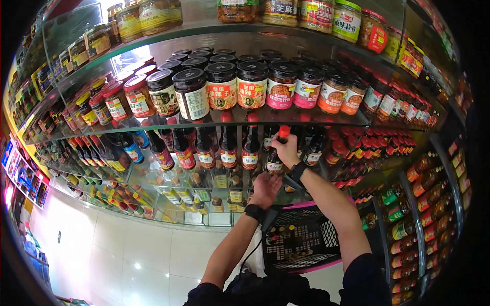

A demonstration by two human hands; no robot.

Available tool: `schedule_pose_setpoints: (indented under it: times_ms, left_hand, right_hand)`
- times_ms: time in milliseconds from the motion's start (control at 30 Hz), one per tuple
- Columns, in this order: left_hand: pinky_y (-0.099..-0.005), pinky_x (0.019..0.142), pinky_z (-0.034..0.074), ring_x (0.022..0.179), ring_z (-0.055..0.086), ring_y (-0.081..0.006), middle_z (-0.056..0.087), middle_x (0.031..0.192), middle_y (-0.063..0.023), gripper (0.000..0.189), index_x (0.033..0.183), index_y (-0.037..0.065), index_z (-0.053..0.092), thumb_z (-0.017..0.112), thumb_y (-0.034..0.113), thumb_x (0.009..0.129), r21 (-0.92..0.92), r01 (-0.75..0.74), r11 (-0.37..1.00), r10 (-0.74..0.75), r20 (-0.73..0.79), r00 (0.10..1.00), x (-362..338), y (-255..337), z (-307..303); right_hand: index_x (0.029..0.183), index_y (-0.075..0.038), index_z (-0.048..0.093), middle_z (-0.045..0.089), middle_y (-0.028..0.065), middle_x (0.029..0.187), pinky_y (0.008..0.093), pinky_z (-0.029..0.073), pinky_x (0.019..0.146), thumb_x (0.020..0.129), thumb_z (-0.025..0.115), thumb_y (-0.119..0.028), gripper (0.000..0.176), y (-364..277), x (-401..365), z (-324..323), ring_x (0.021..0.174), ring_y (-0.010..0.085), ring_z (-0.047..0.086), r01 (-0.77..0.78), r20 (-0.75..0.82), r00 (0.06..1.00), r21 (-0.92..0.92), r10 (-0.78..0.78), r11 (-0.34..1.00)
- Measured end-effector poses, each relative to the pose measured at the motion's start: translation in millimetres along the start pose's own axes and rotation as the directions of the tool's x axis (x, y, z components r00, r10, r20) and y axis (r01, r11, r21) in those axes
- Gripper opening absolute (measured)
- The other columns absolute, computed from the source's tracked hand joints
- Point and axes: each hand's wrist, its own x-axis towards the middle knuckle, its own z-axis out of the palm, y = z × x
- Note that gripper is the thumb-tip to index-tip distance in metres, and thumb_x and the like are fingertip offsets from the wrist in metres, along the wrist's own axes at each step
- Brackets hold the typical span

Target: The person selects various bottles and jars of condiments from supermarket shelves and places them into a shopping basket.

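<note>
A dark sauce bottle [274, 167] with a red cap and a pale label stands nearly upright in front of the middle shelf. My right hand [288, 151] is closed around its neck, just under the cap. Palm up, my left hand [266, 190] lies right at the bottle's base with its fingers stretched out. Similar dark bottles [250, 153] with red caps line the shelf to the left of my hands. More dark bottles [313, 150] stand just right of my right hand, partly hidden by it.
Below my arms is a black basket [334, 232] with a pink rim and several bottles inside. A glass shelf edge [224, 127] runs above my hands, with jars [222, 89] on it. Slanted racks of bottles [403, 224] stand at the right. Pale floor tiles [138, 255] lie lower left.
</note>
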Motion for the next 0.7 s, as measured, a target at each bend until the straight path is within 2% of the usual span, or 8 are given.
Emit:
schedule_pose_setpoints:
  times_ms: [133, 200, 267, 367, 533, 600, 633, 700]
  left_hand:
    - [-0.0375, 0.091, 0.034, 0.110, 0.037, -0.0262, 0.036, 0.119, -0.0142, 0.038, 0.120, 0.007, 0.032, 0.037, 0.026, 0.087, -0.003, -0.003, 1.000, 0.003, -0.002, 1.000, 1, 9, 4]
    - [-0.0377, 0.092, 0.033, 0.112, 0.035, -0.0263, 0.033, 0.122, -0.0149, 0.043, 0.124, 0.007, 0.028, 0.037, 0.027, 0.087, 0.007, -0.005, 1.000, 0.005, 0.008, 1.000, -2, 12, 8]
    - [-0.0376, 0.094, 0.031, 0.117, 0.031, -0.0265, 0.027, 0.129, -0.0161, 0.054, 0.132, 0.010, 0.013, 0.037, 0.027, 0.087, 0.006, -0.016, 1.000, 0.016, -0.007, 1.000, -4, 16, 14]
    - [-0.0368, 0.095, 0.030, 0.119, 0.028, -0.0265, 0.021, 0.132, -0.0168, 0.062, 0.134, 0.011, 0.002, 0.038, 0.028, 0.087, 0.004, 0.001, 1.000, -0.001, 0.044, 0.999, 7, 21, 7]
    - [-0.0354, 0.096, 0.031, 0.116, 0.032, -0.0266, 0.023, 0.131, -0.0164, 0.062, 0.134, 0.011, 0.002, 0.037, 0.029, 0.087, 0.019, -0.044, 0.999, 0.044, 0.003, 0.999, 9, 23, 11]
    - [-0.0353, 0.096, 0.032, 0.115, 0.034, -0.0267, 0.023, 0.131, -0.0163, 0.061, 0.134, 0.011, 0.002, 0.037, 0.029, 0.087, 0.036, -0.074, 0.997, 0.074, -0.008, 0.997, 12, 21, 8]
    - [-0.0353, 0.095, 0.032, 0.113, 0.035, -0.0266, 0.025, 0.130, -0.0158, 0.061, 0.134, 0.011, 0.004, 0.037, 0.028, 0.086, 0.032, -0.079, 0.996, 0.079, -0.013, 0.997, 13, 21, 8]
    - [-0.0354, 0.095, 0.033, 0.112, 0.036, -0.0266, 0.026, 0.129, -0.0154, 0.060, 0.134, 0.011, 0.005, 0.037, 0.028, 0.086, 0.029, -0.081, 0.996, 0.082, -0.018, 0.997, 13, 18, 8]
  right_hand:
    - [0.062, 0.000, 0.053, 0.054, 0.0014, 0.058, 0.0229, 0.040, 0.055, 0.063, 0.055, 0.001, 0.003, 3, 9, 7, 0.057, 0.0084, 0.051, 0.002, -0.008, 1.000, -0.031, -0.003, 1.000]
    - [0.064, 0.000, 0.052, 0.050, -0.0002, 0.055, 0.0238, 0.037, 0.049, 0.063, 0.057, 0.000, 0.005, 11, 15, 12, 0.050, 0.0077, 0.046, 0.020, -0.030, 0.999, 0.034, -0.019, 0.999]
    - [0.064, 0.000, 0.052, 0.050, -0.0003, 0.055, 0.0238, 0.037, 0.049, 0.063, 0.057, 0.000, 0.005, 14, 20, 15, 0.050, 0.0079, 0.046, 0.026, -0.039, 0.999, 0.038, -0.025, 0.999]
    - [0.066, 0.000, 0.052, 0.051, 0.0000, 0.058, 0.0243, 0.038, 0.051, 0.065, 0.057, 0.001, 0.005, 17, 29, 17, 0.053, 0.0084, 0.047, -0.006, -0.027, 1.000, 0.056, 0.008, 0.998]
    - [0.074, -0.001, 0.053, 0.053, 0.0010, 0.066, 0.0266, 0.040, 0.057, 0.066, 0.059, -0.002, 0.009, 35, 36, 24, 0.061, 0.0105, 0.049, -0.044, -0.028, 0.998, 0.146, 0.049, 0.988]
    - [0.069, 0.001, 0.056, 0.058, 0.0024, 0.067, 0.0248, 0.041, 0.058, 0.066, 0.059, -0.001, 0.005, 35, 35, 24, 0.062, 0.0094, 0.052, -0.036, -0.058, 0.997, 0.085, 0.042, 0.996]
    - [0.077, 0.001, 0.055, 0.057, 0.0015, 0.071, 0.0249, 0.041, 0.061, 0.066, 0.061, -0.002, 0.012, 37, 35, 18, 0.066, 0.0100, 0.052, -0.075, -0.005, 0.997, 0.043, 0.075, 0.996]
    - [0.084, 0.001, 0.054, 0.056, 0.0017, 0.074, 0.0254, 0.041, 0.063, 0.066, 0.061, -0.001, 0.019, 36, 35, 18, 0.070, 0.0105, 0.052, -0.022, -0.045, 0.999, -0.028, 0.021, 0.999]
